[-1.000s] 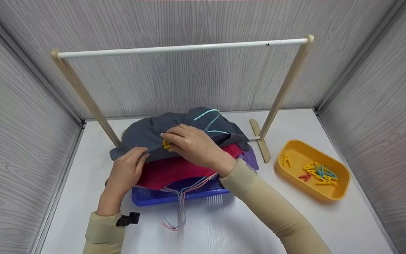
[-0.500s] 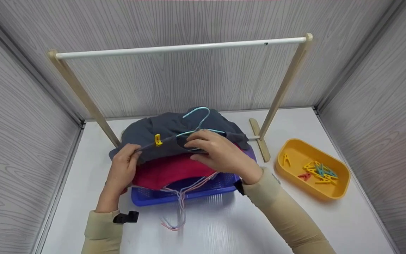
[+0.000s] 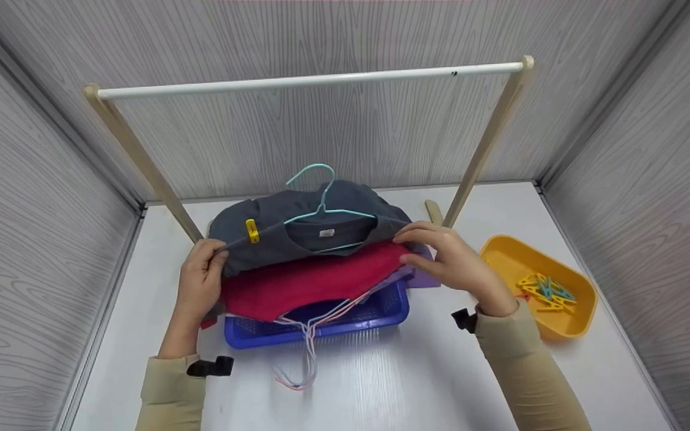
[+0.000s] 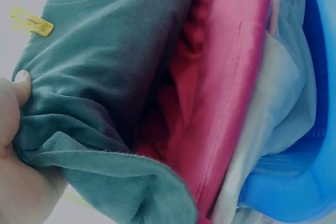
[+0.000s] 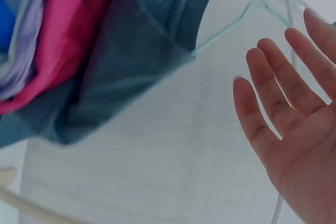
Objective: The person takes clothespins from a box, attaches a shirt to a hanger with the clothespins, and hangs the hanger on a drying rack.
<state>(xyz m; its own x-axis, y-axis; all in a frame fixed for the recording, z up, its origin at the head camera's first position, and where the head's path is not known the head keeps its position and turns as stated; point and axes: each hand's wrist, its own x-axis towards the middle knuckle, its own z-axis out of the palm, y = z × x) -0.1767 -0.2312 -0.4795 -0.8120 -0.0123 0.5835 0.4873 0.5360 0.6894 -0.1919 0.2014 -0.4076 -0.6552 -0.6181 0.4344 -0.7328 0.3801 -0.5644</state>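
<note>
A dark grey shirt lies over a pile of clothes, with a mint-green hanger inside its neck and the hook standing up. A yellow clothespin is clipped on the shoulder at the left, also seen in the left wrist view. My left hand pinches that shoulder's outer end between thumb and fingers. By the opposite shoulder is my right hand, its thumb and fingers apart. In the right wrist view the fingers are extended and hold nothing.
Beneath the shirt, a red garment and others on hangers fill a blue basket. A yellow bin with several clothespins stands at the right. Behind the pile rises a rack with a white rod and wooden posts.
The right hand let go of the yellow clothespin, leaving it on the shirt, and moved right to the other shoulder. The hanger and shirt neck shifted left and turned upright. The left hand keeps its pinch.
</note>
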